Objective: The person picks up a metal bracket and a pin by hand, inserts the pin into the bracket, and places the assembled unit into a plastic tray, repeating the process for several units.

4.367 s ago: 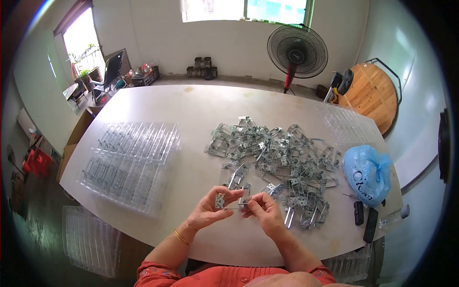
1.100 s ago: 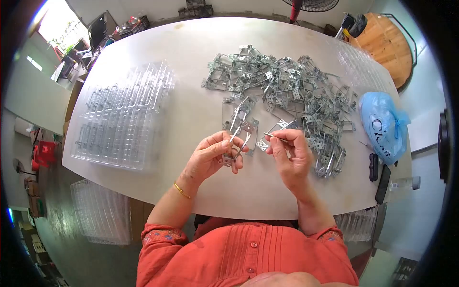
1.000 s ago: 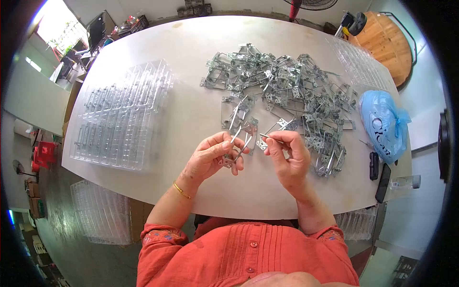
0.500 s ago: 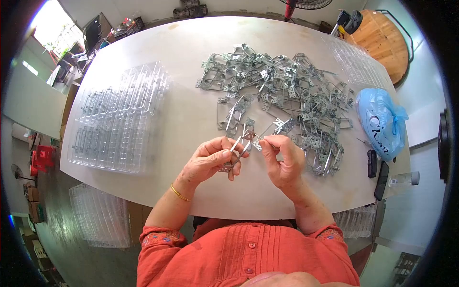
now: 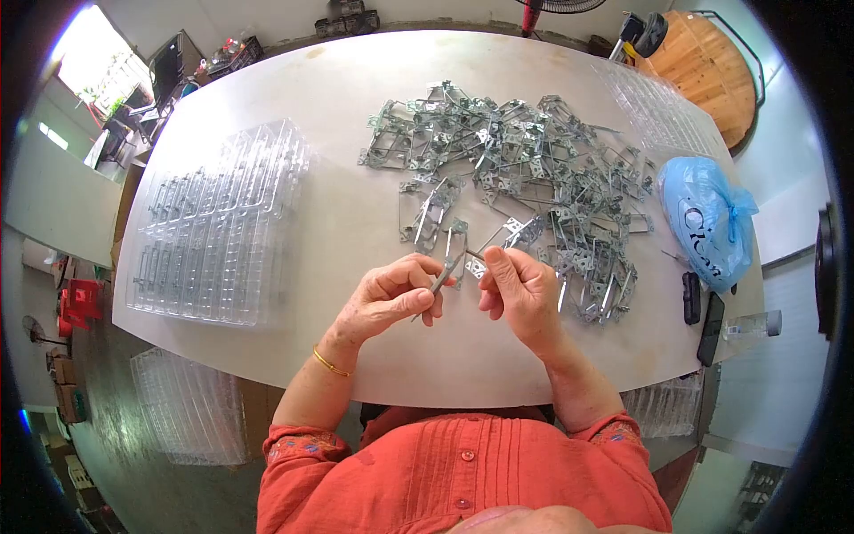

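My left hand pinches a metal bracket between thumb and fingers. The bracket is turned nearly edge-on and slants up to the right. Close beside it, my right hand is closed, thumb on top, around a thin dark rod whose tip meets the bracket's upper part. The rest of the rod is hidden in the fist. Just beyond both hands, a few loose metal brackets lie on the table, in front of a big heap of similar brackets.
Stacked clear plastic trays with metal parts in them stand at the left of the table. More clear trays lie at the far right. A blue plastic bag, a phone and a clear bottle sit along the right edge.
The bracket in my left hand has turned from showing its open frame to nearly edge-on. My right hand has shifted slightly left, its thumb now pointing up over the curled fingers.
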Available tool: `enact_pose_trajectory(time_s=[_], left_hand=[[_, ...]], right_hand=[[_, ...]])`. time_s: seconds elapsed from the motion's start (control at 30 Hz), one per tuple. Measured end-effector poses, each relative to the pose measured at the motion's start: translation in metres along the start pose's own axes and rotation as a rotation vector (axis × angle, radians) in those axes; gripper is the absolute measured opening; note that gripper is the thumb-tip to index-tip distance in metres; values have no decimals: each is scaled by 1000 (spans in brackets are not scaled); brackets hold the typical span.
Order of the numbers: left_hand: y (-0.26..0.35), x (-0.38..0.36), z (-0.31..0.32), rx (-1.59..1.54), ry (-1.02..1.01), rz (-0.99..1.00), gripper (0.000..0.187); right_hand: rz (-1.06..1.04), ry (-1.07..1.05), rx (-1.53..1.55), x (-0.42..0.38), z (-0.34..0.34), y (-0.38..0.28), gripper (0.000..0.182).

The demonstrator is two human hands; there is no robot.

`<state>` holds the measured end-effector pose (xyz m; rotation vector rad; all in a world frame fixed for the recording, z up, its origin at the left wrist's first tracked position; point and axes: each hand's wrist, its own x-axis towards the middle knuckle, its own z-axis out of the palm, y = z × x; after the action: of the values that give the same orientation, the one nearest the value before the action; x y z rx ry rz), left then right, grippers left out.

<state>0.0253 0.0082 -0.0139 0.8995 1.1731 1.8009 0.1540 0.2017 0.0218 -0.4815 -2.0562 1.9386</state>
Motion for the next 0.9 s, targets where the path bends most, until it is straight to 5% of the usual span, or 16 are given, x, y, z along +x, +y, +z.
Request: enact_pose_trajectory(time_s=[0.5,0.9], left_hand=[[11,0,3,359,-83,-3,18],[13,-3,3,287,-142,-72,16]], right_hand=[[156,-221,216,8,-6,5,48],[159,-441,195,14,-17,5,35]])
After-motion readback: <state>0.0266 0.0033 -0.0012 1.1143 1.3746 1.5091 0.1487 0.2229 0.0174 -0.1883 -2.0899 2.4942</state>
